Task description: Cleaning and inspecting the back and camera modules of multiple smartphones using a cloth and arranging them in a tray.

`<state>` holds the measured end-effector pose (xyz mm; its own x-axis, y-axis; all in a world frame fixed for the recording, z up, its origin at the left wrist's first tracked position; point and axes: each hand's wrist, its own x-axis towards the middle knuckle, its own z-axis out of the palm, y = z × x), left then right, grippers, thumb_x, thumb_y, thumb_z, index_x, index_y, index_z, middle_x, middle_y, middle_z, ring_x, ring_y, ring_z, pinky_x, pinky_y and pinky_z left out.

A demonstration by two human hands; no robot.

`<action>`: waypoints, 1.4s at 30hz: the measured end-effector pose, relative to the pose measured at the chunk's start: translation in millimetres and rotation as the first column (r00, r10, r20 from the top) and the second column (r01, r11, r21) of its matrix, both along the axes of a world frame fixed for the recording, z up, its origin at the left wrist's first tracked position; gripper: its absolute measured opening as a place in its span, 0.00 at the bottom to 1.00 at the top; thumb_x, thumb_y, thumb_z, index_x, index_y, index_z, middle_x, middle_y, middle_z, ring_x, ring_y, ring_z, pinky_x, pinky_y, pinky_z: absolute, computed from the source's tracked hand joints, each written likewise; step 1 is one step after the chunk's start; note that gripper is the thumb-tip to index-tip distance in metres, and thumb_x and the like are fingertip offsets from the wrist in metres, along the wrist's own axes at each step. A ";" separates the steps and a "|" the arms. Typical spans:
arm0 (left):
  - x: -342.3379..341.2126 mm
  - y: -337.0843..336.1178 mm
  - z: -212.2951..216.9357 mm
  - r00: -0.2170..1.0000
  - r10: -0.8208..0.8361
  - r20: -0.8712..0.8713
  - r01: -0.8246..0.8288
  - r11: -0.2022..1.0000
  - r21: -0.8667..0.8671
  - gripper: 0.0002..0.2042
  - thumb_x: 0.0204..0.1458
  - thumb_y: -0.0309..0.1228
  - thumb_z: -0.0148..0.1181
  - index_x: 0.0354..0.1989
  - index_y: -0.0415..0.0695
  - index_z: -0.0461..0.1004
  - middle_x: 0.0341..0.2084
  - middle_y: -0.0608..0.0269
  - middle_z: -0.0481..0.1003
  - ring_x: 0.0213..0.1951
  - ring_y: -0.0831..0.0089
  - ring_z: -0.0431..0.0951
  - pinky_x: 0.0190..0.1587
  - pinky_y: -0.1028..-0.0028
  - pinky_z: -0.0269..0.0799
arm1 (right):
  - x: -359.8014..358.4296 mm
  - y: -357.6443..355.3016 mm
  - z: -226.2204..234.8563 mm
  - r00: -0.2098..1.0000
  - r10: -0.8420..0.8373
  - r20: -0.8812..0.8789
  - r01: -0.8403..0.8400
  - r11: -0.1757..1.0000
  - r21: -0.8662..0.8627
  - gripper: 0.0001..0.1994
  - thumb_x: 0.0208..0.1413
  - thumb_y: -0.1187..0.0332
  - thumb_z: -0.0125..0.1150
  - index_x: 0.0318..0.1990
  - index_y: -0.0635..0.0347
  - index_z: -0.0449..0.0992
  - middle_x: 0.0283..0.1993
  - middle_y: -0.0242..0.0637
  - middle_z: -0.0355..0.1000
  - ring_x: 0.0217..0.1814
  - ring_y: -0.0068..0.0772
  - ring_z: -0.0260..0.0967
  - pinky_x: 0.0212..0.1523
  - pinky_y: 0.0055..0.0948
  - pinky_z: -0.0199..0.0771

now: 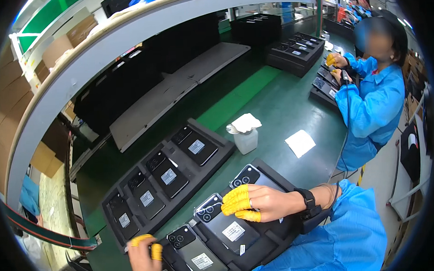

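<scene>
My left hand (146,260), with yellow finger covers, is at the near tray's left end, thumb and forefinger bent and apart. It is beside a dark smartphone (196,251) with a white label, and nothing shows between its fingers. My right hand (262,203), also in yellow covers, reaches over the upper right part of another smartphone (225,226); its fingers are extended and whether they touch it I cannot tell. A further smartphone (249,175) lies behind the right hand, partly hidden. These phones lie back up in a black foam tray (273,236).
Beyond it, a second black foam tray (178,202) holds several labelled phones. A translucent bottle (246,141) topped with white tissue and a white sheet (300,143) are on the green table. At right, a co-worker in blue (373,101) handles phones near stacked trays (295,61). A grey shelf board (177,89) lies behind.
</scene>
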<state>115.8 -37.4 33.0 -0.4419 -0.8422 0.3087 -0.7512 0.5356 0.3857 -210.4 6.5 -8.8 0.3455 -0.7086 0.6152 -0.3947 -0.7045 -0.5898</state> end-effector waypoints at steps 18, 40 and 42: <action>-47.6 51.3 -10.2 0.845 -0.517 0.134 0.471 0.840 0.271 0.13 0.42 0.36 0.65 0.27 0.43 0.68 0.24 0.59 0.68 0.31 0.60 0.70 0.35 0.65 0.63 | 10.4 -3.8 -10.7 0.998 0.035 0.053 -0.033 0.999 -0.033 0.10 0.53 0.73 0.57 0.44 0.64 0.74 0.44 0.43 0.72 0.50 0.44 0.67 0.53 0.38 0.66; -18.8 65.9 -7.2 0.857 -0.465 0.220 0.321 0.818 0.477 0.14 0.44 0.38 0.62 0.30 0.41 0.67 0.30 0.51 0.69 0.36 0.52 0.70 0.39 0.56 0.65 | 8.0 -3.8 -16.8 0.996 0.088 0.025 -0.089 0.995 0.032 0.10 0.56 0.73 0.56 0.44 0.66 0.75 0.45 0.43 0.72 0.51 0.42 0.67 0.53 0.36 0.67; -17.3 67.6 -5.1 0.860 -0.465 0.212 0.307 0.802 0.512 0.13 0.44 0.36 0.62 0.30 0.41 0.67 0.30 0.51 0.68 0.36 0.52 0.70 0.39 0.57 0.65 | 9.4 -5.4 -16.2 0.992 0.116 0.040 -0.117 0.993 0.023 0.10 0.56 0.73 0.55 0.44 0.66 0.75 0.45 0.43 0.72 0.51 0.42 0.67 0.53 0.36 0.67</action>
